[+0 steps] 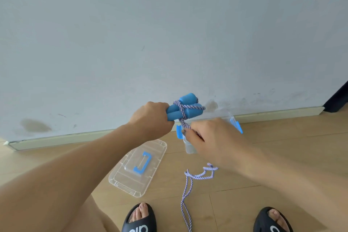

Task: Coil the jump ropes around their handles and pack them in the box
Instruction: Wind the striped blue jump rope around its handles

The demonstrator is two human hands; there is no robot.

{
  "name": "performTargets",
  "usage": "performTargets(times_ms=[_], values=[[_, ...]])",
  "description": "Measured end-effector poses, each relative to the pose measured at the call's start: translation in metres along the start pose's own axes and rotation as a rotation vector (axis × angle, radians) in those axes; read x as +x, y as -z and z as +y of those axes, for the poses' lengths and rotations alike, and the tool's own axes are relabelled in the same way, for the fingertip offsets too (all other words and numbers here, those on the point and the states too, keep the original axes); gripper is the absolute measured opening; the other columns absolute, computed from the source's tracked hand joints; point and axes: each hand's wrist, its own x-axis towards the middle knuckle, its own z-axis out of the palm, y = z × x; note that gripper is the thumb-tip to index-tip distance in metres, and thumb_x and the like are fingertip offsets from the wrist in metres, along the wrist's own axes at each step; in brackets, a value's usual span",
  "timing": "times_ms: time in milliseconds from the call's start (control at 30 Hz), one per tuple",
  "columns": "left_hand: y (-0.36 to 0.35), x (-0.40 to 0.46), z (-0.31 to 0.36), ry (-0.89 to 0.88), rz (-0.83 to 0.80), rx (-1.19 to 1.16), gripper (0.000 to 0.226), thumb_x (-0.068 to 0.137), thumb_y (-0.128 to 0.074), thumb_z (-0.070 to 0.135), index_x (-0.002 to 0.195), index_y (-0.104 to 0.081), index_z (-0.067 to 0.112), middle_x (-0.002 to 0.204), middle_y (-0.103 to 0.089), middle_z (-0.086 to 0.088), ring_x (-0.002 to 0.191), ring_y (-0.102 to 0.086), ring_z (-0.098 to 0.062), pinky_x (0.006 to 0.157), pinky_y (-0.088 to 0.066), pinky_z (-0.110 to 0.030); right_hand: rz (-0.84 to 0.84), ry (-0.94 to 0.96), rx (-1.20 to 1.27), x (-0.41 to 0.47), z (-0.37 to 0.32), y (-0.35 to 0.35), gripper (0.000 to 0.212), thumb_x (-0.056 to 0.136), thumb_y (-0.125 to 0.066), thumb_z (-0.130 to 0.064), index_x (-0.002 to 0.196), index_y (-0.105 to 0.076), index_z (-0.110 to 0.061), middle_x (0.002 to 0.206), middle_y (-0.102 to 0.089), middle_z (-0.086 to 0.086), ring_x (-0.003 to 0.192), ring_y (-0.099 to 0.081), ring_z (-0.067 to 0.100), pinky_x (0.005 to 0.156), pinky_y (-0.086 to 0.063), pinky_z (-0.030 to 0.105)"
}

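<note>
Head view, largest first. Pale grey-blue wall (169, 34) fills the upper half of the frame, scuffed and stained low down, with a light skirting board (62, 137) along its foot. Wood-look floor (282, 156) takes the lower half.

Clear plastic lid (138, 167) with a blue handle lies flat on the floor, lower centre. Clear storage box (228, 118) with blue latches stands on the floor against the skirting, centre right, mostly hidden behind the right hand. Lid and box sit apart.

Two black slides at the bottom edge: left slide (139, 220), right slide (273, 222), a bare foot in each.

Left hand (152, 118), centre of frame: grip closed round one end of the two blue jump rope handles (185, 106), held side by side, pointing to the right and up, above the box. Purple-and-white braided rope (188, 190) is wound and crossed over the handles near mid-length, a few turns only.

Right hand (209, 137), just below and right of the handles: grip pinching the rope where it comes down off the wraps, strand taut between handles and fingers. Below the hand the rest of the rope hangs slack, doubled, with a kinked stretch under the wrist, and runs down between the slides to the bottom edge.

Whether anything is inside the box: cannot tell, hand blocks it.
</note>
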Motion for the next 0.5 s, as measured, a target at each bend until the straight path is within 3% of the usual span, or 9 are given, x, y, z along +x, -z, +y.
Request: performTargets(times_ms=[133,267,500], values=[[0.001,-0.005,-0.001,-0.146,-0.020,0.301,0.009,0.087,-0.049,0.031,0.085,-0.048,0.023,0.067,-0.044,0.005,0.059,-0.047,-0.018,0.053,-0.034,-0.028,0.111,0.116,-0.085,0.014,-0.003,0.029,0.053,0.094,-0.052,-0.047,0.058,-0.031,-0.015,0.048,-0.032,0.003,0.045,-0.031,0.018,0.046,-0.020,0.031],[-0.002,-0.020,0.021,-0.324,-0.023,0.456,0.018,0.089,-0.046,0.033,0.104,-0.050,0.023,0.066,-0.033,0.005,0.062,-0.043,-0.023,0.060,-0.034,-0.031,0.185,0.177,-0.104,0.037,0.007,0.039,0.061,0.091,-0.054,-0.059,0.058,-0.034,-0.011,0.049,-0.029,0.003,0.051,-0.027,0.020,0.050,-0.022,0.034],[-0.002,-0.040,0.036,-0.508,0.125,0.368,0.021,0.088,-0.045,0.038,0.087,-0.031,0.023,0.068,-0.036,0.005,0.065,-0.044,-0.028,0.060,-0.035,-0.032,0.021,0.031,-0.009,0.070,0.048,0.034,0.066,0.088,-0.052,-0.065,0.054,-0.029,-0.014,0.047,-0.026,-0.004,0.048,-0.026,0.016,0.051,-0.024,0.032]])
